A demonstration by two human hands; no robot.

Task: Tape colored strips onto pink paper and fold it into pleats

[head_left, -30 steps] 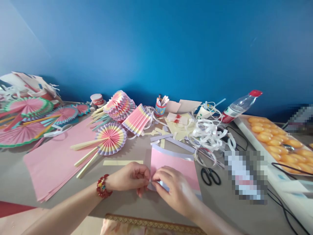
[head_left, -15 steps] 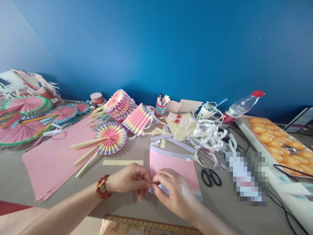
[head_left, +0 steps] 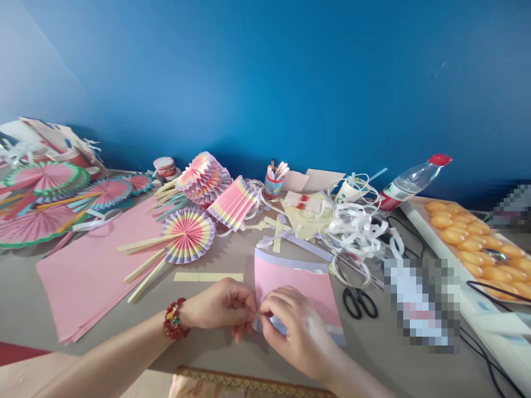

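Note:
A pink paper sheet (head_left: 298, 282) with lilac edge bands lies on the grey table (head_left: 232, 254) just in front of me. My left hand (head_left: 219, 303), with a red bead bracelet on its wrist, pinches the sheet's near left corner. My right hand (head_left: 296, 326) meets it there, fingers closed on the same folded edge. The fingertips of both hands touch each other over the corner. A finished round paper fan (head_left: 188, 235) with wooden sticks lies behind the left hand.
A stack of pink sheets (head_left: 91, 271) lies at left, more fans (head_left: 45, 199) beyond. Black scissors (head_left: 360, 303) sit right of the sheet, with curled white strips (head_left: 357, 224), a paper cup (head_left: 346, 190), a plastic bottle (head_left: 409, 181) and a tray of orange pieces (head_left: 473, 243).
Both hands stay pinched on the sheet's near corner with only slight finger shifts. The view has drifted a little; nothing else on the table moved.

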